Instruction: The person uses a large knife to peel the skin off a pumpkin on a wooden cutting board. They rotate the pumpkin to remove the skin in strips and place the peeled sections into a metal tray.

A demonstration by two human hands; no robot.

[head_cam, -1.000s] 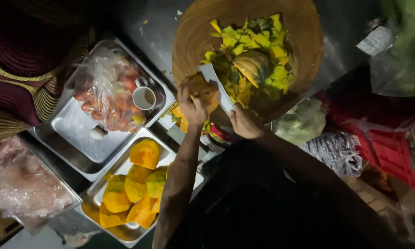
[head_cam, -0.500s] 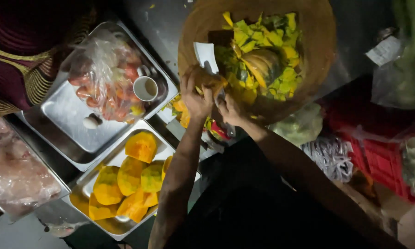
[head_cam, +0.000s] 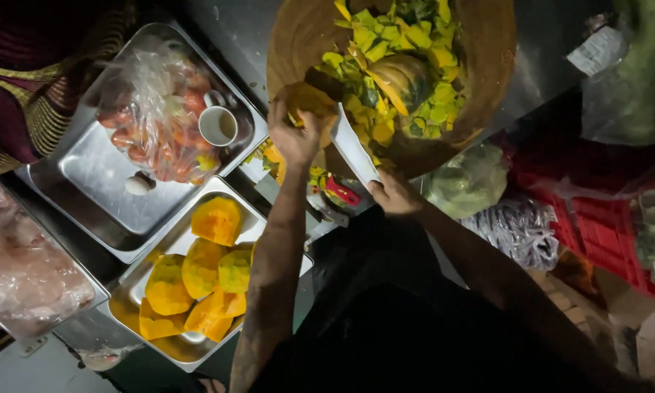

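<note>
Nearest the body, the metal tray (head_cam: 269, 218) of peeled orange pumpkin pieces (head_cam: 196, 276) lies as it did a second ago, none added or taken; beyond it the right hand (head_cam: 394, 193) has shifted down to the board's near edge and is closed around the handle of a broad white-bladed knife (head_cam: 353, 145), whose blade now runs up along the round wooden board (head_cam: 487, 65), where half a second ago both hands were bunched together over the fruit; the left hand (head_cam: 297, 135) has risen onto the board and its fingers are clenched over a yellow-orange pumpkin chunk (head_cam: 305, 98), holding it at the board's left side; judged from this, the hands have parted to set up another cut on that piece; further off, the heap of yellow-green peelings (head_cam: 407, 65) and a striped pumpkin portion (head_cam: 404, 73) sit unchanged; to the left the second tray (head_cam: 109, 175) keeps its bag of tomatoes (head_cam: 153, 124) and small cup (head_cam: 218, 125)
</note>
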